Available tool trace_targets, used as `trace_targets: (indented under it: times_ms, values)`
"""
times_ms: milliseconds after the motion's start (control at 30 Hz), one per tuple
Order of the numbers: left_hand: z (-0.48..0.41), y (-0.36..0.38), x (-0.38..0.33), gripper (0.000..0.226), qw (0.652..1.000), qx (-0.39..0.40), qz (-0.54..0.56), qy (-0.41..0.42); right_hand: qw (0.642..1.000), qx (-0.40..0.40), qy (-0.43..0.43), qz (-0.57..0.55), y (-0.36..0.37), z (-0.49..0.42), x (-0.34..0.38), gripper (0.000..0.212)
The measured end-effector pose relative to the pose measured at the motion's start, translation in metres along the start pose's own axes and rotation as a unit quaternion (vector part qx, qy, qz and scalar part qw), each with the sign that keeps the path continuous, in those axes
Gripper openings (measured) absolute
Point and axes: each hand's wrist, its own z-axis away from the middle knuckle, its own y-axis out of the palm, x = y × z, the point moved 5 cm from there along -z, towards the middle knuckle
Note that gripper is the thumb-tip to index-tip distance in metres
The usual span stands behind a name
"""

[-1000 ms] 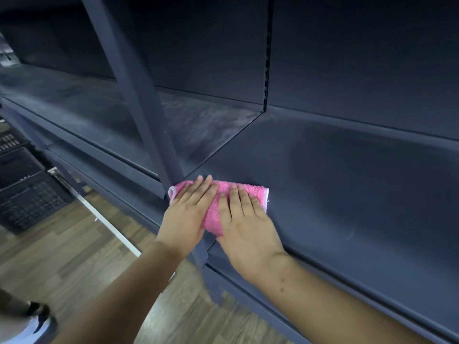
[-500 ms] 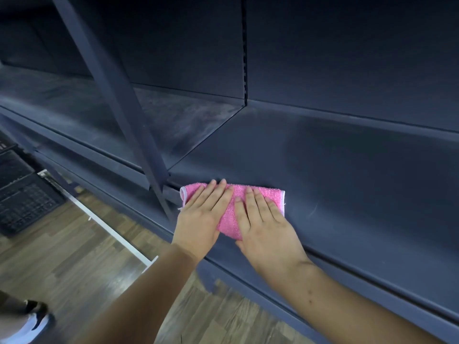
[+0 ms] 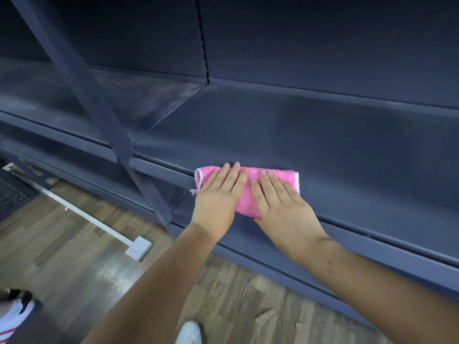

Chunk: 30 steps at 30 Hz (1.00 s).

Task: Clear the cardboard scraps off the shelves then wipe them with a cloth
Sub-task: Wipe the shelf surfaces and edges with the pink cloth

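Left hand: flat on the cloth's left half, fingers straight, pressing, grasping nothing.
Right hand: flat on the cloth's right half, fingers straight, pressing.
Cloth: pink, folded, under both sets of fingers, far edge just past the fingertips, at the shelf's front.
Shelf: dark; dusty beyond the left fingertips.
Post: slanted, left of the left fingers.
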Motion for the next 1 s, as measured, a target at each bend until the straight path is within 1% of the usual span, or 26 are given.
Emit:
trace_targets:
  times_ms: [267, 500, 667, 800, 900, 1000]
  values:
    - [-0.004, -0.006, -0.072, 0.066, 0.999, 0.032, 0.001, 0.043, 0.999, -0.028, 0.026, -0.004, -0.002, 0.061, -0.046, 0.069]
    - [-0.009, -0.014, -0.138, 0.057, 0.996, 0.042, -0.002, 0.081, 0.997, -0.058, 0.05, -0.011, -0.005, 0.116, -0.084, 0.064]
    - [-0.014, -0.018, -0.186, 0.061, 0.991, 0.065, 0.012, 0.114, 0.996, -0.065, 0.061, -0.009, -0.007, 0.154, -0.114, 0.058]
    - [-0.018, -0.019, -0.226, 0.047, 0.987, 0.061, 0.02, 0.15, 0.995, -0.069, 0.075, 0.006, -0.009, 0.187, -0.138, 0.059]
    - [-0.021, -0.019, -0.252, 0.055, 0.985, 0.076, 0.024, 0.155, 0.993, -0.072, 0.09, 0.01, -0.009, 0.209, -0.154, 0.06]
    - [-0.021, -0.021, -0.271, 0.056, 0.983, 0.07, 0.023, 0.169, 0.992, -0.076, 0.095, 0.018, -0.01, 0.225, -0.164, 0.058]
